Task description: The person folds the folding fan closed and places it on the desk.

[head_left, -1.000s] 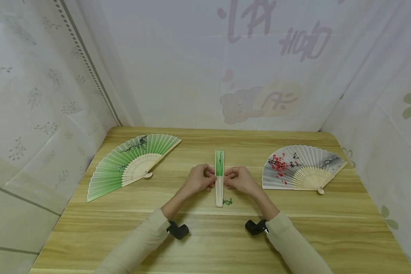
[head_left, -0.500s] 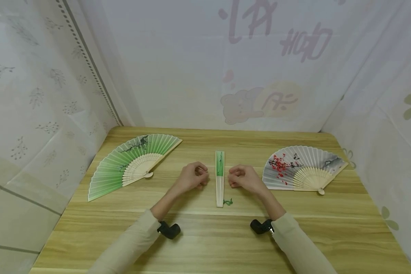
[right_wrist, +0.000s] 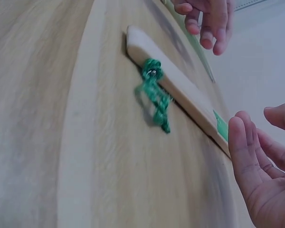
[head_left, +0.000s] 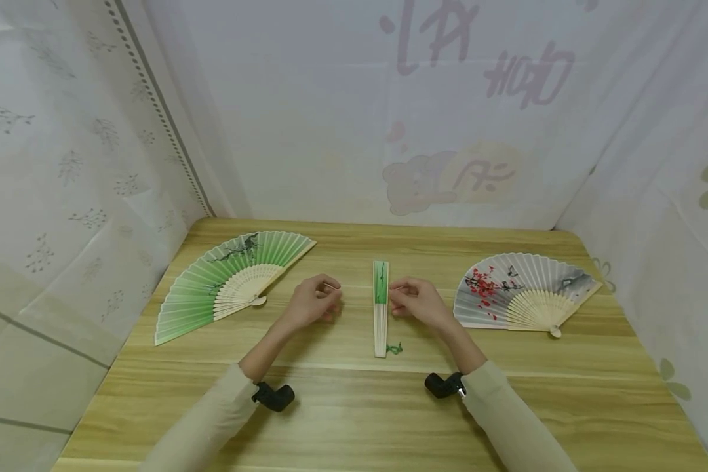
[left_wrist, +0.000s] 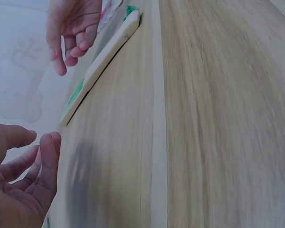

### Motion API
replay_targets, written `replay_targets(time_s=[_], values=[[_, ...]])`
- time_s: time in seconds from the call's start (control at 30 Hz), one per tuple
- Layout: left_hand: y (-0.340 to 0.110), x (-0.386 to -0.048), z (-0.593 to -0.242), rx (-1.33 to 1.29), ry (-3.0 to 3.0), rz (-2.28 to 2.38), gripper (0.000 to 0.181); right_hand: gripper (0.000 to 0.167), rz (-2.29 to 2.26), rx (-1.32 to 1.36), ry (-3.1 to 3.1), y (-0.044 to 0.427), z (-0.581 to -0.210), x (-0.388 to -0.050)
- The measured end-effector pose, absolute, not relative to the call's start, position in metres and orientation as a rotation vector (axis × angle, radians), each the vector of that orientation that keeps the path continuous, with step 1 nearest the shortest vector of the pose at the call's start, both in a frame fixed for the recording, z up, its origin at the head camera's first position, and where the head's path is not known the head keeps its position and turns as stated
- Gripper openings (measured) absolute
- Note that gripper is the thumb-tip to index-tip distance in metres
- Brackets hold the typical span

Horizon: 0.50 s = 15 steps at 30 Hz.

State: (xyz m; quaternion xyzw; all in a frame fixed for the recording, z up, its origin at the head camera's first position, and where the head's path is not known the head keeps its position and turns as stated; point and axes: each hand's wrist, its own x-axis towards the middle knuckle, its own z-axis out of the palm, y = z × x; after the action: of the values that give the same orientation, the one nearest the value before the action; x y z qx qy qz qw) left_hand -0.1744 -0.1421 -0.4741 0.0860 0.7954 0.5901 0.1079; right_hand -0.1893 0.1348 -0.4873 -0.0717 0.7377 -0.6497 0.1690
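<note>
The left hand (head_left: 311, 301) and right hand (head_left: 420, 303), fingers (left_wrist: 48, 164) loosely bent and empty, flank one folded fan (head_left: 380, 308) on the desk (head_left: 354, 419), green above pale ribs (head_left: 380, 333), one green cord (head_left: 394, 348) at its base, between one green spread fan (head_left: 233, 278) and one grey spread fan (head_left: 519, 292)

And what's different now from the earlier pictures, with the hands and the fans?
The left hand and right hand let go of the folded green fan. The left one moved away to the left; the right one drew back a little, then came close again, and I can't tell if it's touching. That fan, the open green fan and the open grey fan stayed put.
</note>
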Motion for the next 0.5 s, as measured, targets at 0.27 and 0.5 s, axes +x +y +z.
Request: replay_targets(time_s=[0.27,0.5], values=[[-0.166,-0.173,-0.471,0.239,2.401,1.746,0.024,0.028,-1.886,-0.215,2.046,0.124,-0.485,-0.194],[-0.183,-0.168,-0.468,0.169,2.417,1.749,0.027,0.032,-1.888,-0.228,2.013,0.112,-0.481,-0.198]])
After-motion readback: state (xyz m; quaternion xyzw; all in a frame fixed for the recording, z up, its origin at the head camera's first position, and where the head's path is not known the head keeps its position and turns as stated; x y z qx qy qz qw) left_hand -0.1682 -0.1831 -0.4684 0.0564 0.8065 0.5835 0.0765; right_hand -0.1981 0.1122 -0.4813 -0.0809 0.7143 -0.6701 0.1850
